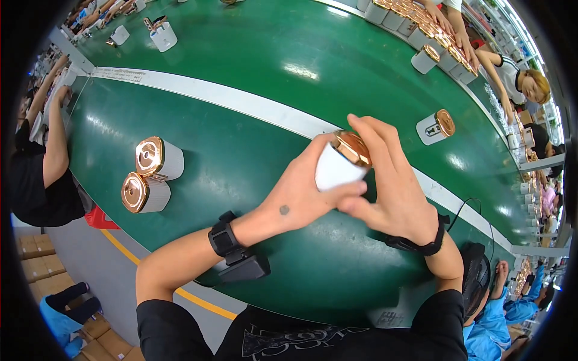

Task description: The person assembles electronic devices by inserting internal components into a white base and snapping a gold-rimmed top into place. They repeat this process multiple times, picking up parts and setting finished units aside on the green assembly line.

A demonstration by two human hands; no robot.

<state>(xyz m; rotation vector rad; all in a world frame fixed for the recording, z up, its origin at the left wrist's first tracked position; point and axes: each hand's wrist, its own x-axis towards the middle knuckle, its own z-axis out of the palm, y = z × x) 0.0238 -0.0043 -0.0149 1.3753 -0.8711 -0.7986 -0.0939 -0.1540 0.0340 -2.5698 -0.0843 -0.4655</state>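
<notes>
Above the green work surface, my left hand (295, 183) grips a white canister (339, 171) with a shiny copper-coloured top. The canister is tilted, with its top up and toward the right. Around its right side, my right hand (394, 186) has its fingers stretched out past the copper top and its thumb apart near the lower end. Green surface shows between the right palm and the canister; whether its fingertips touch the top cannot be made out. To the left, two similar canisters stand close together, one (171, 161) behind the other (158, 197).
A white rail (241, 102) divides my worktop from a green belt. On the belt sit a canister (430, 131) at right and another (163, 37) at far left. Packed canisters (394, 19) stand at far right beside a co-worker's hands. Another person (45, 162) sits at left.
</notes>
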